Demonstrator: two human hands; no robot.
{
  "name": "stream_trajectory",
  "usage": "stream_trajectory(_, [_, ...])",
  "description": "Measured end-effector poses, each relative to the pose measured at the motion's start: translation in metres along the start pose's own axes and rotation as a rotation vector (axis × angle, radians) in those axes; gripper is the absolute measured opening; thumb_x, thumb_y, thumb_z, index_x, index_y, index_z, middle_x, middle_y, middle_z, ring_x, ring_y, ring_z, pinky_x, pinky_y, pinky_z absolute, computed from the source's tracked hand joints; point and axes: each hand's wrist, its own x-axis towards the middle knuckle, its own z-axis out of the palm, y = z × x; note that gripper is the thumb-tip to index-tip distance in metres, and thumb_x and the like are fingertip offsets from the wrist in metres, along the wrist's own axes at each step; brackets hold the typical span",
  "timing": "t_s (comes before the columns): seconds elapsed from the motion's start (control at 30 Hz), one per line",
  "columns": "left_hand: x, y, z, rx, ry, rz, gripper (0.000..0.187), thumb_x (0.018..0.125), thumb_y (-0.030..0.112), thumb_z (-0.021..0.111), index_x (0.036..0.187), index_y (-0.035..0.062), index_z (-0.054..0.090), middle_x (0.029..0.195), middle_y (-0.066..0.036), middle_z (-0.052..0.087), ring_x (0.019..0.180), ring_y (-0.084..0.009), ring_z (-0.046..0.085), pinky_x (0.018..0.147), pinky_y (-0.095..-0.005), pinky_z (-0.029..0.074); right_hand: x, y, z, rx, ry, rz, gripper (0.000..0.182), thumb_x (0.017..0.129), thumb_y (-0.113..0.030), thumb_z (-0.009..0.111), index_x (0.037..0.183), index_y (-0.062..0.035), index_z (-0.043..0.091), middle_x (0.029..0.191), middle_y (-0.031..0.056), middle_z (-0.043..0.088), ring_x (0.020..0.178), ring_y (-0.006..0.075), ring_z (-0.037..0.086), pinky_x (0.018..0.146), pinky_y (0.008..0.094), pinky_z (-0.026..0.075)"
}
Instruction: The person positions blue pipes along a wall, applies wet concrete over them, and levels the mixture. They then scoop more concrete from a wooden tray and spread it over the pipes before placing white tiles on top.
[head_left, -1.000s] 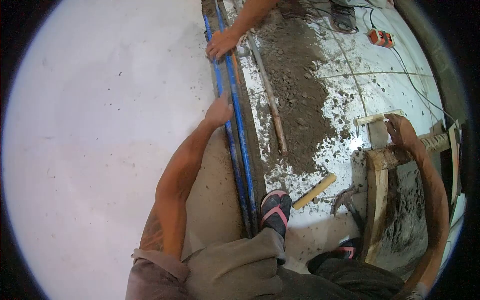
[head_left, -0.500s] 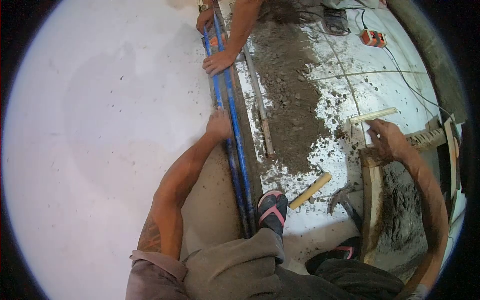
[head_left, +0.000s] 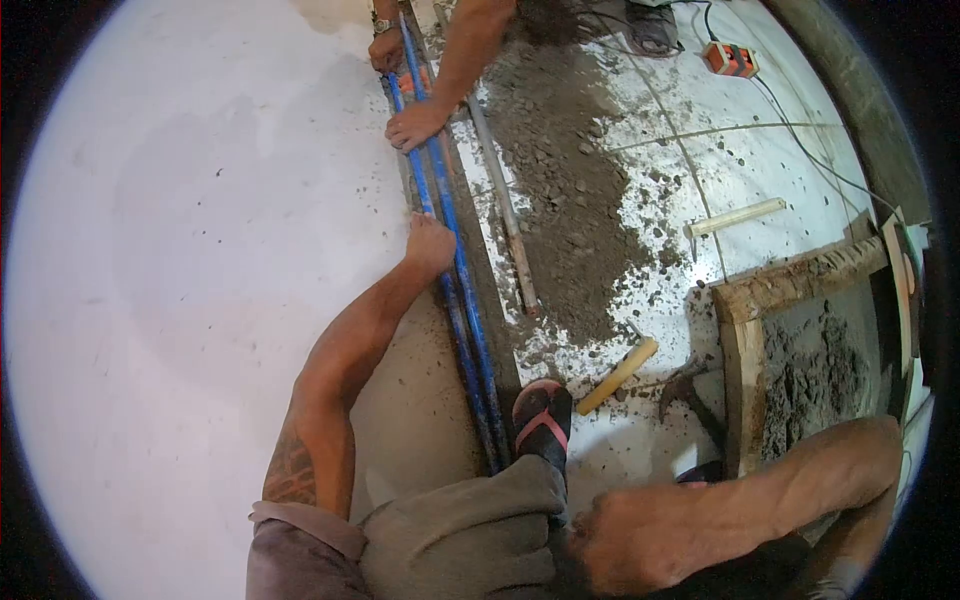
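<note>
Two long blue pipes (head_left: 460, 235) run side by side along a narrow channel in the floor. My left hand (head_left: 432, 243) is closed around the left pipe, its fingers wrapped over it. My right hand (head_left: 625, 540) is low in front of my lap, close to my trousers; its fingers are hidden. Farther up, a co-worker's hand (head_left: 417, 123) rests on the same pipes, and the co-worker's other hand (head_left: 386, 50) is beside their far end. A pale wooden strip (head_left: 738, 217) with a nail through it lies on the right of the floor.
Beside the channel lie a grey pipe (head_left: 505, 205) and a long heap of dirt (head_left: 575, 200). A yellowish wooden stick (head_left: 618, 377) and a claw hammer (head_left: 692, 402) lie near my sandalled foot (head_left: 542, 420). A wood-framed trough (head_left: 745, 390) holds wet mortar. An orange box (head_left: 730, 60) trails a cable.
My right hand has left the pale wooden strip and come back down to my lap. My left hand keeps its hold on the pipe. The view has shifted slightly.
</note>
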Motion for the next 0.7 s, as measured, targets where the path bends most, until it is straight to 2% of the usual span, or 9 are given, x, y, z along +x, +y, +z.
stream_trajectory(0.03, [0.001,0.0,-0.001,0.02,-0.001,-0.009,0.033,0.087,0.02,0.051,0.107,0.001,0.071,0.124,-0.032,0.058,0.116,-0.0397,0.058,0.098,-0.0544,0.036,0.005,-0.01,-0.016,-0.017,-0.135,0.022,0.024,0.09,-0.02,0.056,0.092,-0.0037,0.073,0.087,0.013,0.072,0.084,0.0295,0.069,0.073,0.0402,0.054])
stream_trajectory(0.13, [0.0,-0.003,-0.021,-0.074,-0.082,0.034,0.029,0.085,0.02,0.054,0.1,0.0039,0.073,0.115,-0.026,0.065,0.106,-0.0369,0.064,0.095,-0.0531,0.038,0.023,-0.016,-0.01,0.036,-0.073,-0.035,0.02,0.085,-0.019,0.059,0.08,-0.0067,0.074,0.087,0.0113,0.073,0.085,0.0263,0.07,0.072,0.0395,0.054])
stream_trajectory(0.23, [0.005,-0.003,-0.024,-0.092,-0.117,0.047,0.024,0.082,0.02,0.057,0.092,0.0064,0.074,0.098,-0.018,0.071,0.093,-0.0337,0.068,0.091,-0.0515,0.04,0.029,-0.016,-0.015,0.013,0.002,-0.093,0.02,0.085,-0.02,0.06,0.076,-0.009,0.074,0.086,0.009,0.073,0.083,0.0258,0.07,0.069,0.0388,0.053])
stream_trajectory(0.33, [0.005,-0.005,-0.018,-0.179,0.059,-0.019,0.019,0.079,0.02,0.06,0.084,0.0076,0.073,0.086,-0.013,0.071,0.086,-0.0317,0.068,0.088,-0.0531,0.041,0.04,-0.017,-0.011,-0.039,-0.04,-0.097,0.02,0.085,-0.021,0.06,0.074,-0.0109,0.073,0.086,0.007,0.074,0.081,0.0247,0.07,0.067,0.0383,0.053])
stream_trajectory(0.43, [0.011,-0.009,-0.015,-0.255,0.024,-0.047,0.018,0.079,0.019,0.059,0.083,0.0082,0.072,0.086,-0.013,0.07,0.088,-0.032,0.068,0.087,-0.0534,0.042,0.049,-0.014,-0.003,-0.156,-0.109,-0.163,0.02,0.085,-0.02,0.06,0.074,-0.0108,0.074,0.086,0.0069,0.073,0.081,0.0241,0.07,0.067,0.0376,0.052])
stream_trajectory(0.53, [0.01,-0.012,-0.012,-0.259,0.065,-0.048,0.019,0.079,0.019,0.058,0.085,0.0086,0.072,0.086,-0.014,0.07,0.087,-0.0329,0.069,0.088,-0.0521,0.044,0.052,-0.013,-0.008,-0.162,-0.058,-0.128,0.019,0.084,-0.02,0.06,0.075,-0.0103,0.074,0.085,0.0086,0.073,0.081,0.0259,0.07,0.069,0.0388,0.052])
stream_trajectory(0.63, [0.012,-0.014,-0.017,-0.31,0.04,-0.149,0.021,0.08,0.02,0.058,0.088,0.0074,0.072,0.09,-0.016,0.069,0.092,-0.033,0.067,0.088,-0.0496,0.045,0.061,-0.004,0.005,0.013,0.152,-0.149,0.018,0.083,-0.019,0.061,0.075,-0.0092,0.074,0.084,0.0107,0.073,0.081,0.0286,0.069,0.07,0.0404,0.052])
stream_trajectory(0.7, [0.01,-0.016,-0.015,-0.319,0.061,-0.185,0.022,0.08,0.021,0.058,0.089,0.0062,0.072,0.096,-0.018,0.068,0.097,-0.0338,0.064,0.087,-0.049,0.046,0.062,-0.002,0.009,0.008,0.12,-0.161,0.017,0.082,-0.019,0.062,0.076,-0.0088,0.074,0.085,0.0113,0.072,0.082,0.0292,0.069,0.071,0.0408,0.053])
